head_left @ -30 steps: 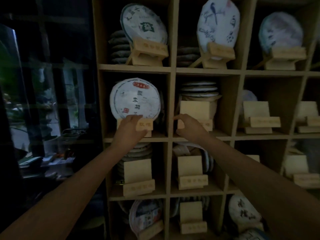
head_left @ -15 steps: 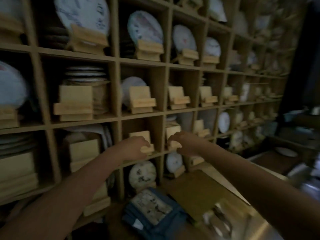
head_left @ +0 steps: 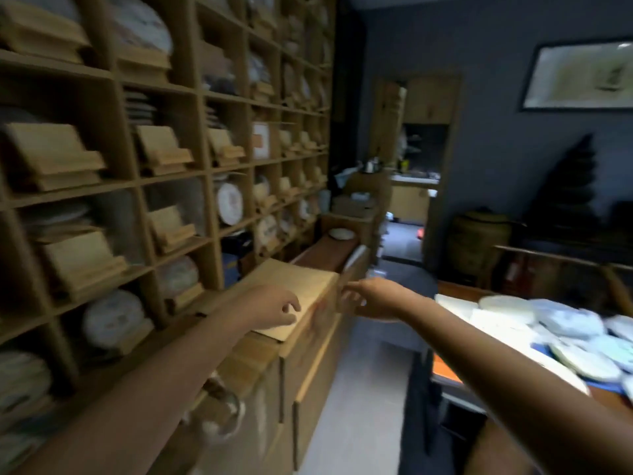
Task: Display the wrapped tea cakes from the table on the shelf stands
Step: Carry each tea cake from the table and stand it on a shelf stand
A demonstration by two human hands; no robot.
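Several white wrapped tea cakes (head_left: pixel 507 311) lie piled on the table (head_left: pixel 445 368) at the right. The wooden shelf (head_left: pixel 137 181) fills the left side, with bare wooden stands (head_left: pixel 51 156) in many cubbies and tea cakes (head_left: pixel 230 203) on others. My left hand (head_left: pixel 274 308) hovers over the counter top, fingers loosely curled, holding nothing. My right hand (head_left: pixel 368 298) reaches out in mid-air beside the counter edge, fingers relaxed and empty. The picture is blurred by motion.
A long wooden counter with cabinet doors (head_left: pixel 308 354) runs below the shelf, bearing a small plate (head_left: pixel 340 233). A narrow floor aisle (head_left: pixel 370 389) lies between counter and table. A doorway (head_left: pixel 411 200), a large jar (head_left: pixel 479 241) and a framed picture (head_left: pixel 579 77) stand beyond.
The view has swung right from the shelf toward the table. Both hands left the stands at the shelf front and now hang empty over the counter and aisle.
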